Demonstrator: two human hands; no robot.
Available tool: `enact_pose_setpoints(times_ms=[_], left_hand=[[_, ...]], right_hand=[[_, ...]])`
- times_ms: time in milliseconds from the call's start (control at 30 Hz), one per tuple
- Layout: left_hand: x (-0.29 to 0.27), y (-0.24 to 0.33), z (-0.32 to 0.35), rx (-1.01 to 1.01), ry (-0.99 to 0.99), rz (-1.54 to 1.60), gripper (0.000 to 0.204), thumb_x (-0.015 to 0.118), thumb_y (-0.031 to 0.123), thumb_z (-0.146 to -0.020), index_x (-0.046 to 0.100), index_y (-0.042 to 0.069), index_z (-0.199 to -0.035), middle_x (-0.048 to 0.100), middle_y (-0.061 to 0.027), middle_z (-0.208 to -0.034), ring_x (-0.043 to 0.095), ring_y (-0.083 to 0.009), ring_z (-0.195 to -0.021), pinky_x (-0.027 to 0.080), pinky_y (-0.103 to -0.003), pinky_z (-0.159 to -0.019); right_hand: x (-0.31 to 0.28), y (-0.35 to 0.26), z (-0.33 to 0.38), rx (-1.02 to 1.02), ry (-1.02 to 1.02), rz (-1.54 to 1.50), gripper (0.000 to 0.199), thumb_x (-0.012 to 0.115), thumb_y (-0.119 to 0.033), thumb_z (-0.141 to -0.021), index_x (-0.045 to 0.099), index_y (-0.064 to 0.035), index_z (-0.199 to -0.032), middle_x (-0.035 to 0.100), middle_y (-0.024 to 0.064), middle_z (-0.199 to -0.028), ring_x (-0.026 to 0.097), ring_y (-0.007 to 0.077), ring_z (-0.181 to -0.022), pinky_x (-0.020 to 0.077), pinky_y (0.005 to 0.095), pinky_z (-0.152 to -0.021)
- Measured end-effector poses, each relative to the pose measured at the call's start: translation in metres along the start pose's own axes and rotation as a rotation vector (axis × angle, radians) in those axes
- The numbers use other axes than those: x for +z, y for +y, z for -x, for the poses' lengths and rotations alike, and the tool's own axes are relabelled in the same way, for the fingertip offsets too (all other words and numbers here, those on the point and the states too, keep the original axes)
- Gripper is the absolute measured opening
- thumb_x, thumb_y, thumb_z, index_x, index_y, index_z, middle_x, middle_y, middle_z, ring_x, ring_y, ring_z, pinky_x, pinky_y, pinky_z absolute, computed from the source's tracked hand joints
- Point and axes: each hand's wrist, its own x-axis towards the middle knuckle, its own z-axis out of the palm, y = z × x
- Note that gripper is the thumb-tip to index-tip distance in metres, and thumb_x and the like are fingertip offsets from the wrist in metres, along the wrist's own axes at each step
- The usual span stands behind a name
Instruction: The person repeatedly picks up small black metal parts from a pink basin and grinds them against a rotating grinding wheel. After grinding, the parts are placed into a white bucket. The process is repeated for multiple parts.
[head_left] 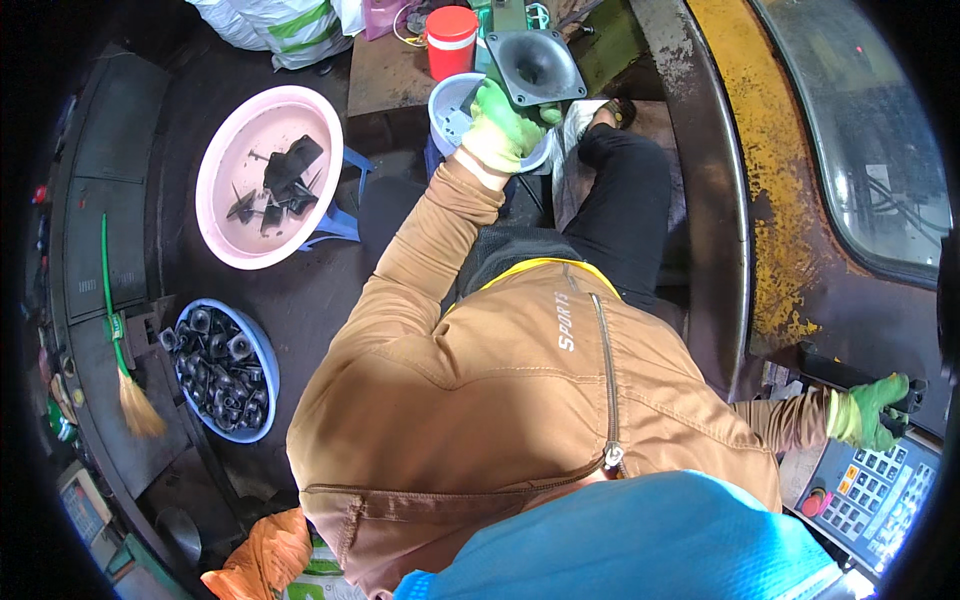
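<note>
Left hand point(505, 125) in green glove clamps black horn-shaped part point(535, 65) by its square flange, above grey tub point(445, 105) | right hand point(875, 412) closed on black handle point(850, 375) beside keypad point(875, 490) | part looks rigid, light; grip flange edge

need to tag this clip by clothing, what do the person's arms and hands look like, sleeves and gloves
Both arms are in long tan-brown jacket sleeves with gathered cuffs. The left hand and right hand each wear a bright green knitted work glove that covers the fingers; the left glove ends in a paler, cream-coloured wrist band. The gloves look a little grimy. No watch or other markings show on the sleeves.
</note>
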Motion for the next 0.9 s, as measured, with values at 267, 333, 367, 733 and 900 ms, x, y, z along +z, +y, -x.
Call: enact_pose_setpoints(times_ms=[267, 333, 367, 733, 900], left_hand=[[0.010, 0.019, -0.019, -0.078, -0.042, 0.053, 0.035, 0.064, 0.013, -0.080, 0.054, 0.007, -0.113, 0.061, -0.0071, -0.100, 0.060, -0.0193, -0.089, 0.050, -0.034, -0.075], [0.026, 0.026, -0.021, 0.457, -0.171, -0.579, 0.035, 0.061, 0.011, -0.084, 0.052, 0.006, -0.118, 0.060, -0.0062, -0.107, 0.059, -0.0188, -0.098, 0.049, -0.031, -0.084], [0.033, 0.031, -0.022, 0.529, -0.209, -0.685, 0.036, 0.063, 0.010, -0.083, 0.053, 0.006, -0.117, 0.060, -0.0059, -0.107, 0.059, -0.0182, -0.099, 0.049, -0.031, -0.085], [0.046, 0.041, -0.022, 0.286, -0.209, -0.599, 0.019, 0.066, 0.002, -0.075, 0.063, 0.002, -0.094, 0.066, -0.0054, -0.087, 0.062, -0.0161, -0.077, 0.050, -0.030, -0.070], [0.020, 0.040, 0.002, 0.240, -0.343, -0.984, 0.009, 0.065, 0.006, -0.076, 0.063, 0.002, -0.084, 0.064, -0.0067, -0.074, 0.060, -0.0125, -0.065, 0.047, -0.028, -0.058]], right_hand=[[0.025, 0.054, -0.003, 0.125, 0.038, -0.027, 0.023, 0.078, -0.015, -0.074, 0.066, 0.0008, -0.085, 0.067, 0.0088, -0.081, 0.060, 0.0170, -0.064, 0.0502, 0.0318, -0.058], [0.041, 0.061, 0.001, 0.175, 0.038, -0.061, 0.023, 0.079, -0.015, -0.073, 0.065, 0.0008, -0.084, 0.067, 0.0087, -0.081, 0.061, 0.0178, -0.066, 0.0509, 0.0330, -0.059], [0.054, 0.061, 0.004, 0.170, 0.007, -0.100, 0.024, 0.079, -0.016, -0.073, 0.065, 0.0007, -0.084, 0.067, 0.0087, -0.081, 0.061, 0.0182, -0.066, 0.0512, 0.0336, -0.060], [0.182, 0.078, -0.012, 0.558, -0.056, -0.582, 0.014, 0.063, -0.017, -0.086, 0.057, -0.0056, -0.091, 0.062, 0.0132, -0.074, 0.057, 0.0212, -0.051, 0.0429, 0.0304, -0.039], [0.277, 0.222, -0.078, 0.748, -0.066, -0.731, 0.013, 0.063, -0.009, -0.082, 0.052, -0.0045, -0.089, 0.058, 0.0102, -0.065, 0.054, 0.0225, -0.046, 0.0444, 0.0346, -0.041]])
